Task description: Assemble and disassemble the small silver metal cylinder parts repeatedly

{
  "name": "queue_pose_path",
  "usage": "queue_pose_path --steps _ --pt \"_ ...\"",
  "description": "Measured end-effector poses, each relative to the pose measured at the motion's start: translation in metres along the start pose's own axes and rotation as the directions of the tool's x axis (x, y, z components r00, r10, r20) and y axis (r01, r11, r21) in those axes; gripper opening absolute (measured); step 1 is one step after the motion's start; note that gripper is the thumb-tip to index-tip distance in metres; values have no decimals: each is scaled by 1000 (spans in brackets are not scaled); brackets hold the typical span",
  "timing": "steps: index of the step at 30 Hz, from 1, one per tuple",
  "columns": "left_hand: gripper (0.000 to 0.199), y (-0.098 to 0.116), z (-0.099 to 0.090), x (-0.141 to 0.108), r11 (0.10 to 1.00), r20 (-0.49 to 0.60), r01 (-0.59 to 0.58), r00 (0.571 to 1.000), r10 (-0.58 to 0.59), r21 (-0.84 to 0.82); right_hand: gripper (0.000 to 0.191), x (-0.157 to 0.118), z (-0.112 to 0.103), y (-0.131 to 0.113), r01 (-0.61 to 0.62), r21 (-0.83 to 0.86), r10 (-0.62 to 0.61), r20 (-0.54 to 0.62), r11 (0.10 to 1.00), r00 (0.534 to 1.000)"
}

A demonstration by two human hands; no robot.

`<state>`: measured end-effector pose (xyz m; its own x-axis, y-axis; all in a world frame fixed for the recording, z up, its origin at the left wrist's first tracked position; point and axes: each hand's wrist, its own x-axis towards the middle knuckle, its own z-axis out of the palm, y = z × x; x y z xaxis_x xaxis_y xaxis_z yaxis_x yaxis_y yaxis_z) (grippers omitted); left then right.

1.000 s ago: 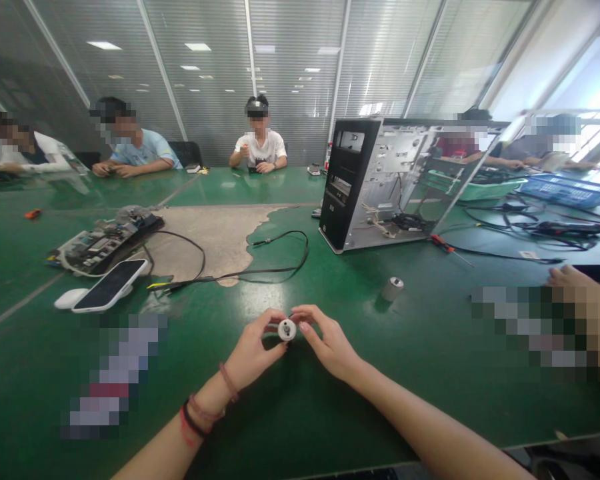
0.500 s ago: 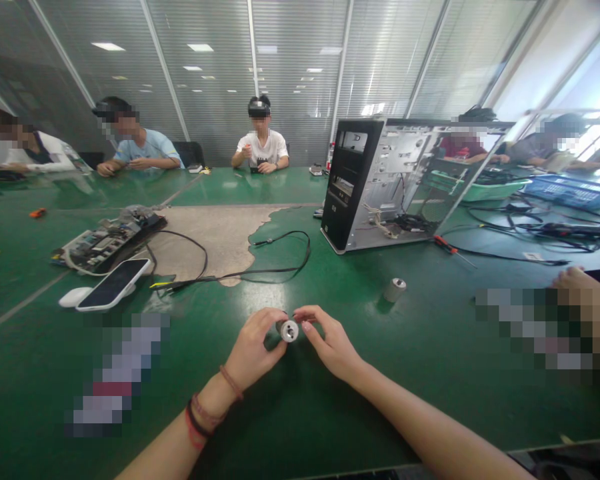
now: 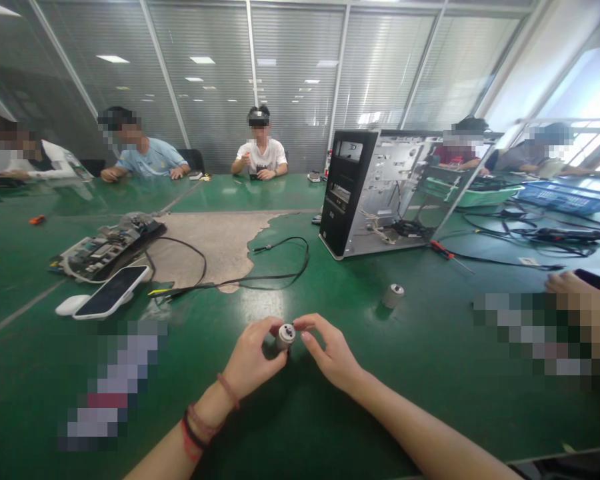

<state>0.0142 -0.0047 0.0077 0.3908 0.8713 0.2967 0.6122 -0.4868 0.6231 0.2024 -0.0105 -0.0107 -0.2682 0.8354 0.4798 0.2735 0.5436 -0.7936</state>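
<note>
A small silver metal cylinder (image 3: 285, 337) with holes in its top face is between the thumb and fingers of my left hand (image 3: 257, 351), tilted slightly. Close by on its right, my right hand (image 3: 329, 348) has its thumb and index finger apart, fingertips near the cylinder's rim, with nothing between them. A second silver cylinder (image 3: 393, 295) stands on the green table (image 3: 300, 427) farther right.
An open computer case (image 3: 350, 193) stands behind, a red screwdriver (image 3: 443, 250) beside it. On the left lie a phone (image 3: 113, 291), a circuit assembly (image 3: 107, 247) and a black cable (image 3: 280, 274). Another person's hand (image 3: 575, 293) is at the right edge.
The held cylinder has turned more upright, its holed face now pointing upward. My right hand stays close to it. The view has tipped slightly upward.
</note>
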Motion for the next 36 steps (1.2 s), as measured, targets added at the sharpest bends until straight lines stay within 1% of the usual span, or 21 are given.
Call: queue_pose_path --steps 3,7,11,15,22,28,36 --pt "30 0 3 0 1000 -5 -5 1000 5 -19 19 0 1 -1 50 -40 -50 -2 998 999" --pt "31 0 5 0 999 23 -19 1000 20 -36 17 0 1 -2 84 -63 -84 -5 994 996" --pt "31 -1 8 -1 998 44 -24 999 27 -61 14 0 2 -2 92 -64 -93 -5 994 996" --pt "30 -1 9 -1 997 75 -19 997 25 -76 16 -1 3 0 98 -65 -98 -7 993 995" --pt "30 -1 9 1 997 119 1 993 9 -83 17 -1 3 2 73 -62 -73 1 995 997" --pt "29 -2 9 1 998 112 9 994 -1 -66 14 0 4 1 74 -65 -73 9 995 997" --pt "31 -6 11 0 1000 100 -22 995 24 -21 12 2 7 2 90 -73 -89 12 993 996"
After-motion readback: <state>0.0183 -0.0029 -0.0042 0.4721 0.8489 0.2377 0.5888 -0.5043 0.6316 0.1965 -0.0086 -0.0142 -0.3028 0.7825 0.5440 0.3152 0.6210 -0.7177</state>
